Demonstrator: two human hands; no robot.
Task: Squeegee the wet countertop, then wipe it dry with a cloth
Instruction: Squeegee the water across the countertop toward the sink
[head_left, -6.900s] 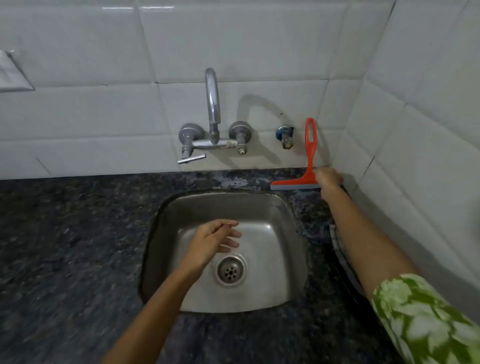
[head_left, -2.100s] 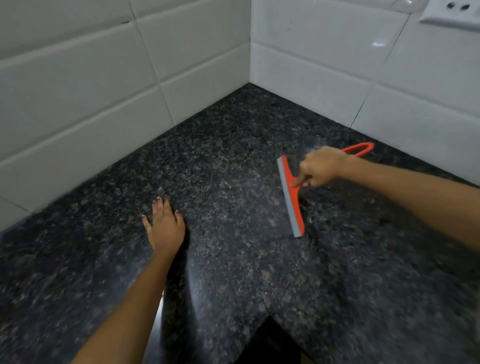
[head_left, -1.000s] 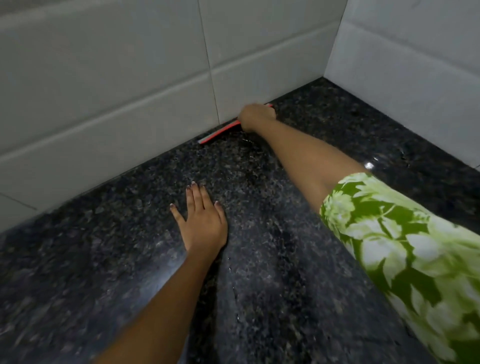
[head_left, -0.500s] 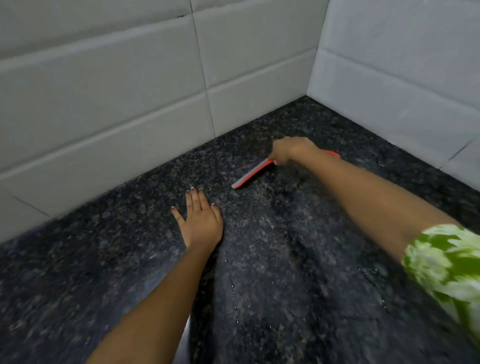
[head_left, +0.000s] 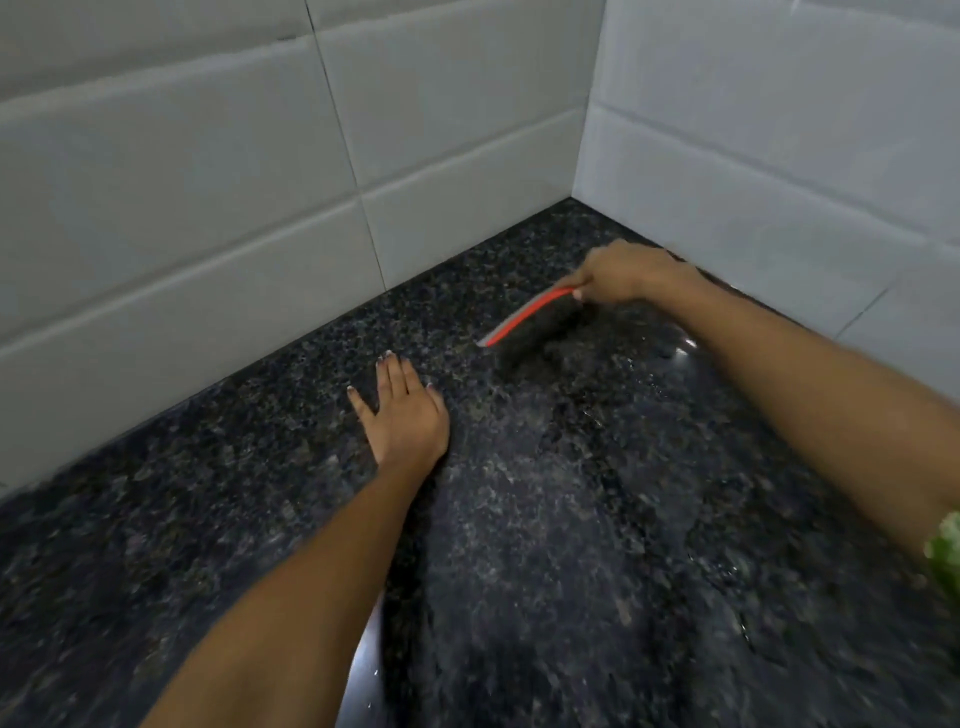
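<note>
Head view, left to right: white wall tiles (head_left: 171, 208) fill the 9 to 12 o'clock side, meeting the dark speckled tabletop (head_left: 218, 519) along their base. Near centre, the left hand (head_left: 402, 415) lies flat on the tabletop, grip fully spread and holding nothing, fingers aimed toward 11 o'clock. Toward 1 o'clock, the red squeegee (head_left: 527, 317) rests its blade edge on the stone near the corner, well apart from the left hand. Its handle is hidden inside the right hand (head_left: 623, 273), grip closed around it. Wet sheen glints at 3 o'clock.
</note>
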